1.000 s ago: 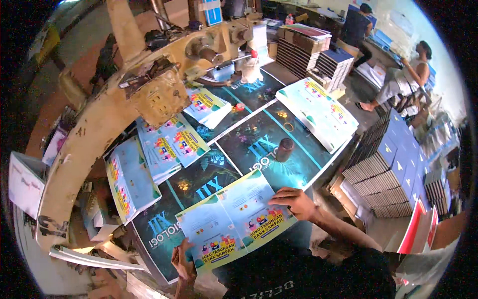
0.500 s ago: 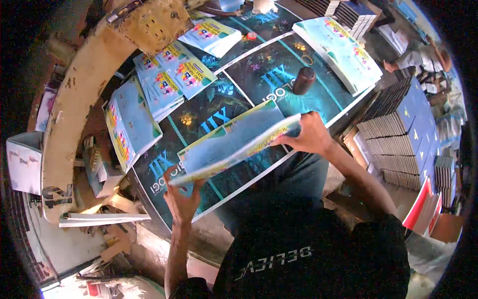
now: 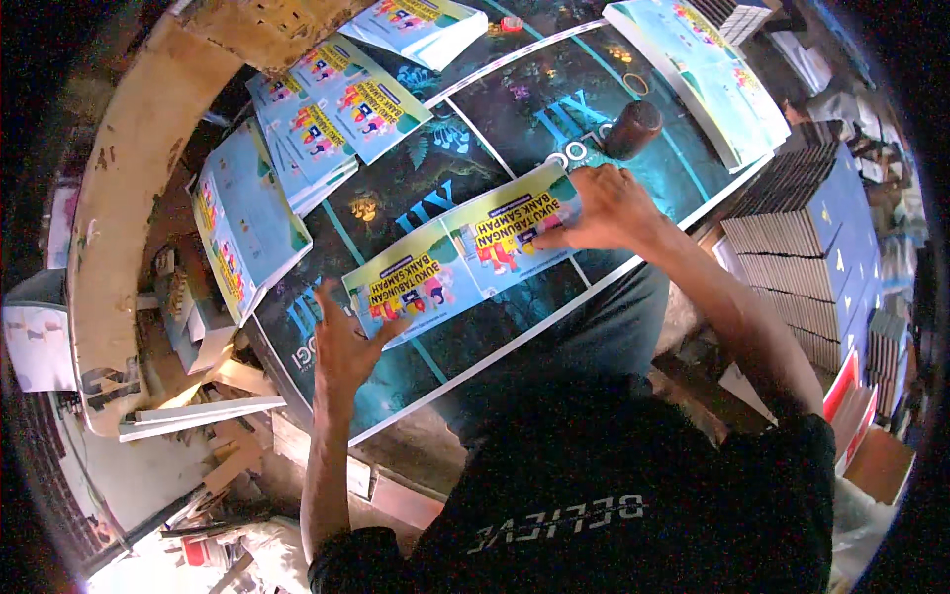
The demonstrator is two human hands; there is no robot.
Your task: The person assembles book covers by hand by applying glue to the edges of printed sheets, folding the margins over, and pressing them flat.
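Observation:
A long printed strip of booklets (image 3: pixel 457 259), with two colourful covers side by side, lies low over the dark printed table sheet (image 3: pixel 475 361). My left hand (image 3: pixel 346 342) holds its left end, thumb on the near edge and fingers round the short side. At the other end my right hand (image 3: pixel 614 210) grips the corner, with its thumb over the cover and its fingers on the far edge. How thick the strip is cannot be seen from above. A dark brown cylindrical block (image 3: pixel 633 131) stands just beyond my right hand.
Stacks of matching booklets lie at the left (image 3: pixel 252 218), the far left (image 3: pixel 341 109), the back (image 3: pixel 416 28) and the far right (image 3: pixel 703 84). A curved, worn machine arm (image 3: pixel 124 198) arches along the left. Tall piles of blue-covered books (image 3: pixel 807 267) stand right of the table.
The strip was raised and tilted on its edge above a bluish strip; now it lies flat, covers up. Both hands have come down with it, still at its ends.

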